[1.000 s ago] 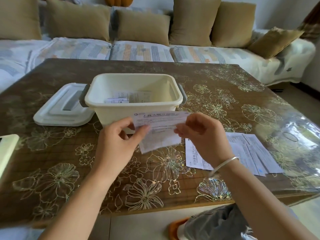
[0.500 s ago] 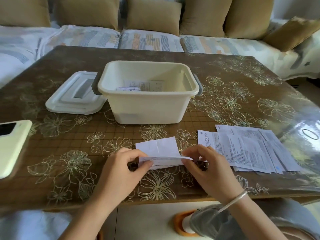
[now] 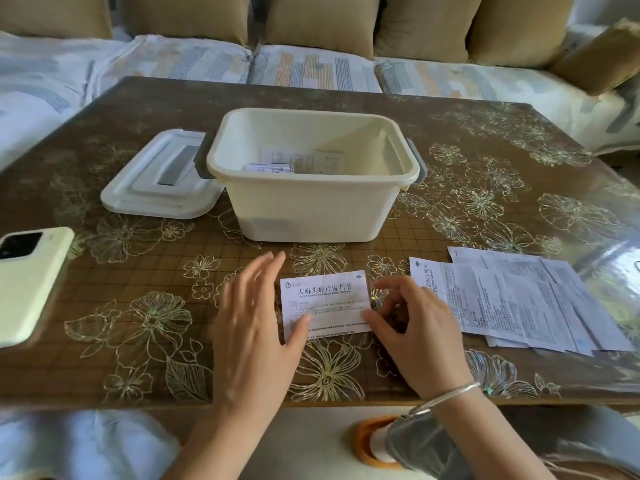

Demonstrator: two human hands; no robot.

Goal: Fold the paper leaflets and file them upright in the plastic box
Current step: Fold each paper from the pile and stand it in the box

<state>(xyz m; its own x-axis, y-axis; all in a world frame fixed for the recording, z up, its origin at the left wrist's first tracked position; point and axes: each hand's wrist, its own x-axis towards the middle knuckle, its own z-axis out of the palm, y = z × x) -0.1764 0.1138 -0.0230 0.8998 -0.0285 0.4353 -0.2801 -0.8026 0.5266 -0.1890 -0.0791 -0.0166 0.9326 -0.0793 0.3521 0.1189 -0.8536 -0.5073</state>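
Observation:
A folded white leaflet [image 3: 323, 303] with printed text lies flat on the table near the front edge. My left hand [image 3: 258, 327] rests at its left side, fingers spread, thumb pressing its lower left corner. My right hand [image 3: 412, 330] pinches the leaflet's right edge with thumb and fingertips. Behind it stands the cream plastic box [image 3: 311, 202], open, with a few folded leaflets [image 3: 301, 162] inside. A fanned stack of unfolded leaflets [image 3: 519, 299] lies to the right.
The box's white lid [image 3: 156, 185] lies left of the box. A pale green phone [image 3: 27, 282] lies face down at the left edge. The flower-patterned table [image 3: 138, 306] has a sofa with cushions [image 3: 311, 71] behind it.
The leaflet came down from in front of the box to the table, was folded over, and now lies flat with its printed title up. My left fingers have spread open.

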